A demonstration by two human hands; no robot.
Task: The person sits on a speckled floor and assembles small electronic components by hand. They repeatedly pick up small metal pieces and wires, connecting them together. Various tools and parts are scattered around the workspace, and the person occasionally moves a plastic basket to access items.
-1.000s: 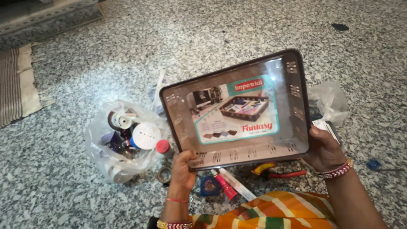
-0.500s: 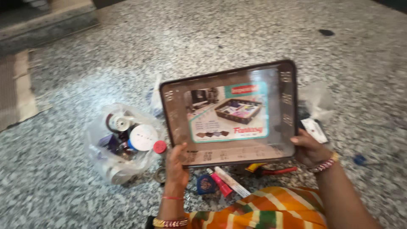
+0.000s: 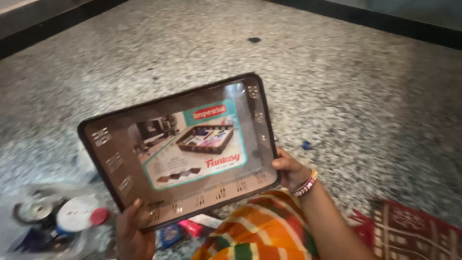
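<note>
I hold a brown rectangular plastic tray [image 3: 110, 154] with a picture label stuck inside it, lifted and tilted toward me over a speckled stone floor. My left hand [image 3: 131, 231] grips the tray's lower left corner, thumb on the rim. My right hand [image 3: 288, 168], with bangles at the wrist, grips the lower right corner. Orange checked cloth [image 3: 255, 231] over my lap shows under the tray.
A clear plastic bag [image 3: 53, 221] with small jars, a white lid and a red cap lies on the floor at lower left. Small packets [image 3: 185, 228] lie under the tray. A red patterned mat [image 3: 414, 231] is at lower right. A small blue bit [image 3: 306, 144] lies on the floor.
The view has swung to the right, so the bag has slid to the lower left edge and a red mat has come into sight. Both hands keep their grip on the tray.
</note>
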